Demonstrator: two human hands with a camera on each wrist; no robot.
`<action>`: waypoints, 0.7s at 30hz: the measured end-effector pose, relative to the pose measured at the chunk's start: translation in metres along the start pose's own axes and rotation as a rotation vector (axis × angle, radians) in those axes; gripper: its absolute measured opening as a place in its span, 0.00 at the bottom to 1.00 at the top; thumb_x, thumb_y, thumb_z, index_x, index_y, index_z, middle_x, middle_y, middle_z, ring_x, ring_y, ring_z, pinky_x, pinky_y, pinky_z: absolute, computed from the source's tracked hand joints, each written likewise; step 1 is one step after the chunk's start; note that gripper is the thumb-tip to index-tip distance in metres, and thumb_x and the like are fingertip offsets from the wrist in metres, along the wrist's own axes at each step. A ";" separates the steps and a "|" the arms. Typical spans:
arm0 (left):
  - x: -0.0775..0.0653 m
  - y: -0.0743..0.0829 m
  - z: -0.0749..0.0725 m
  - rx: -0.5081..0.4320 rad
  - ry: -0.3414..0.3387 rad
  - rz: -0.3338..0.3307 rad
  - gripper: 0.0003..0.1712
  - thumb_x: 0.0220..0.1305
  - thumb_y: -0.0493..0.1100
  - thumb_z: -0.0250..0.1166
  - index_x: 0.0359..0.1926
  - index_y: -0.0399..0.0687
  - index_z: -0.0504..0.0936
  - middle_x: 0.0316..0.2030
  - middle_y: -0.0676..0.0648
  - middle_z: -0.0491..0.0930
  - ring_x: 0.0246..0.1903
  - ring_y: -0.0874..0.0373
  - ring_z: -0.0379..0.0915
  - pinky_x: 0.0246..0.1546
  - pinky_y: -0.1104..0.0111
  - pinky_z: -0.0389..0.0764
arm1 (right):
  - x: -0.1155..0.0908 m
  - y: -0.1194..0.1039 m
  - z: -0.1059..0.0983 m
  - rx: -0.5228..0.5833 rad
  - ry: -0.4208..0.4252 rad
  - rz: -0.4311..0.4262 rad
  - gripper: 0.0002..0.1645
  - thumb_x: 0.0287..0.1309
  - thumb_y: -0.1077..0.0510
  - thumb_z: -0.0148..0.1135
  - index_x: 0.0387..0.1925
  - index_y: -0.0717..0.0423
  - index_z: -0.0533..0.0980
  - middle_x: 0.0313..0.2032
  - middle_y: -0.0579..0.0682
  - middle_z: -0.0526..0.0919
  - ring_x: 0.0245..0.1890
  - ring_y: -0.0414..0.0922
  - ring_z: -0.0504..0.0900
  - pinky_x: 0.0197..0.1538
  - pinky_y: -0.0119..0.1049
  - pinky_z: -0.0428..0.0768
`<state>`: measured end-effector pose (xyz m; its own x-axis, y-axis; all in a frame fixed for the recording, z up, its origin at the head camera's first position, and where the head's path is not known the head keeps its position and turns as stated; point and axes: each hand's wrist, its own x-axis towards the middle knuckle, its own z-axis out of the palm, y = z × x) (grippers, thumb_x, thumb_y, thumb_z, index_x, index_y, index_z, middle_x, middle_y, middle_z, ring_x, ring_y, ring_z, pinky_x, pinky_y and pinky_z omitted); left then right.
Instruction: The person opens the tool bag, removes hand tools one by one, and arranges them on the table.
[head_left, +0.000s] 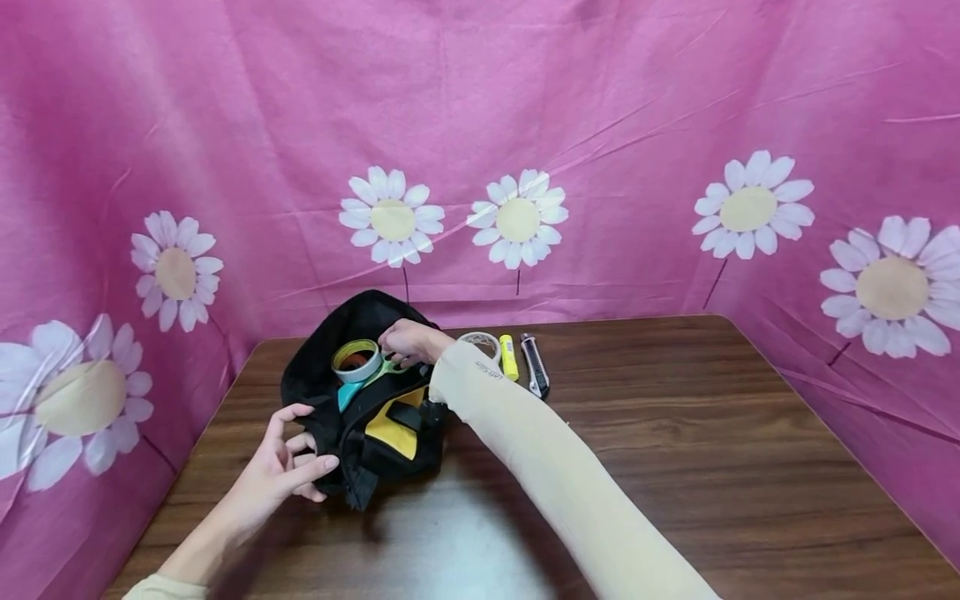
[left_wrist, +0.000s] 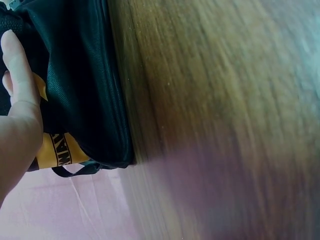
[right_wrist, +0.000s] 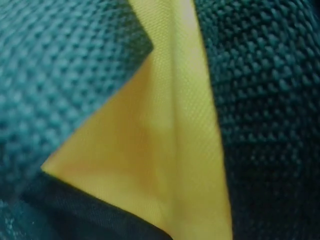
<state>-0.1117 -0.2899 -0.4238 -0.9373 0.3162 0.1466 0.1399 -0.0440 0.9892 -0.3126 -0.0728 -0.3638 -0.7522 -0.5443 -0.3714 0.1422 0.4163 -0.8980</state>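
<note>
A black bag (head_left: 311,375) with a yellow panel (head_left: 392,435) sits at the left of the table, its mouth open. My left hand (head_left: 288,458) holds the bag's near left edge, thumb and fingers spread round the fabric. Over the mouth, my right hand (head_left: 414,342) has its fingers curled at the light green handles of what look like scissors (head_left: 372,374); a teal part slants down to the left. Beside them in the mouth lies a tape roll (head_left: 356,360). The right wrist view shows only close fabric with a yellow strip (right_wrist: 190,125), no hand.
Right of the bag, a white tape roll (head_left: 491,340) is partly hidden by my right sleeve. A yellow glue stick (head_left: 509,357) and a utility knife (head_left: 536,367) lie beside it on the wooden table (head_left: 697,450). A pink flowered cloth (head_left: 622,167) hangs behind.
</note>
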 end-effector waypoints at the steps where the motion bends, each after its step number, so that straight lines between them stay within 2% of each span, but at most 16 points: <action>1: 0.000 0.000 0.000 -0.001 0.002 0.001 0.42 0.67 0.24 0.60 0.68 0.46 0.43 0.40 0.48 0.79 0.34 0.57 0.84 0.23 0.50 0.85 | -0.001 0.001 -0.001 -0.009 0.013 0.002 0.23 0.74 0.65 0.45 0.65 0.67 0.70 0.61 0.61 0.77 0.62 0.58 0.75 0.64 0.49 0.75; 3: 0.000 0.000 -0.001 -0.003 0.007 -0.004 0.41 0.68 0.24 0.59 0.68 0.47 0.43 0.41 0.48 0.80 0.34 0.57 0.84 0.23 0.52 0.86 | -0.002 0.002 -0.002 -0.042 0.049 0.005 0.15 0.74 0.65 0.44 0.48 0.68 0.76 0.43 0.57 0.82 0.43 0.51 0.81 0.53 0.42 0.79; 5: 0.000 0.000 -0.001 -0.002 0.012 -0.015 0.40 0.68 0.24 0.59 0.68 0.48 0.43 0.40 0.49 0.80 0.33 0.57 0.84 0.24 0.54 0.86 | -0.003 0.002 -0.002 -0.096 0.095 0.006 0.13 0.73 0.64 0.42 0.34 0.64 0.72 0.29 0.51 0.74 0.28 0.46 0.72 0.40 0.40 0.75; 7: 0.001 0.000 -0.001 -0.004 0.014 -0.025 0.40 0.69 0.25 0.59 0.68 0.48 0.43 0.40 0.50 0.80 0.32 0.57 0.84 0.25 0.55 0.87 | -0.003 0.004 -0.004 -0.161 0.140 0.012 0.11 0.73 0.64 0.41 0.32 0.59 0.67 0.26 0.48 0.66 0.23 0.44 0.63 0.36 0.42 0.69; 10: 0.001 -0.001 0.000 -0.003 0.013 -0.033 0.41 0.69 0.25 0.59 0.68 0.47 0.42 0.40 0.50 0.80 0.31 0.56 0.83 0.25 0.55 0.87 | -0.002 0.007 -0.006 -0.225 0.183 0.025 0.13 0.75 0.62 0.40 0.49 0.62 0.71 0.35 0.54 0.71 0.29 0.50 0.68 0.42 0.46 0.71; 12: 0.002 -0.001 0.000 -0.002 0.016 -0.036 0.41 0.69 0.25 0.59 0.68 0.47 0.42 0.40 0.49 0.80 0.30 0.56 0.83 0.26 0.55 0.87 | 0.000 0.008 -0.007 -0.251 0.189 0.037 0.21 0.76 0.62 0.40 0.64 0.63 0.67 0.48 0.56 0.72 0.39 0.51 0.69 0.47 0.46 0.71; 14: 0.002 -0.002 0.001 0.000 0.019 -0.040 0.40 0.69 0.25 0.59 0.68 0.47 0.43 0.40 0.49 0.80 0.31 0.57 0.83 0.26 0.54 0.87 | 0.000 0.010 -0.008 -0.268 0.180 0.054 0.26 0.75 0.62 0.40 0.71 0.63 0.62 0.58 0.59 0.70 0.46 0.53 0.69 0.49 0.45 0.71; 17: 0.003 -0.002 0.001 0.000 0.021 -0.044 0.40 0.69 0.25 0.60 0.68 0.48 0.44 0.40 0.49 0.80 0.31 0.58 0.82 0.26 0.55 0.87 | 0.001 0.013 -0.008 -0.313 0.175 0.074 0.31 0.75 0.62 0.40 0.76 0.61 0.58 0.67 0.56 0.67 0.54 0.51 0.68 0.49 0.40 0.70; 19: 0.003 -0.003 0.001 -0.001 0.019 -0.044 0.40 0.69 0.25 0.59 0.68 0.49 0.44 0.40 0.50 0.80 0.31 0.58 0.82 0.26 0.55 0.87 | 0.001 0.015 -0.008 -0.320 0.171 0.076 0.31 0.74 0.62 0.40 0.76 0.62 0.58 0.70 0.56 0.65 0.55 0.50 0.67 0.47 0.38 0.69; 21: 0.004 -0.003 0.001 -0.003 0.018 -0.044 0.40 0.69 0.25 0.59 0.68 0.50 0.44 0.40 0.50 0.80 0.29 0.58 0.82 0.25 0.56 0.87 | 0.002 0.016 -0.007 -0.313 0.174 0.063 0.30 0.73 0.63 0.42 0.74 0.63 0.60 0.68 0.56 0.67 0.53 0.49 0.67 0.45 0.35 0.67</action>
<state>-0.1156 -0.2878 -0.4261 -0.9481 0.3010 0.1028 0.0973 -0.0333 0.9947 -0.3164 -0.0618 -0.3773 -0.8501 -0.3896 -0.3543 0.0082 0.6630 -0.7486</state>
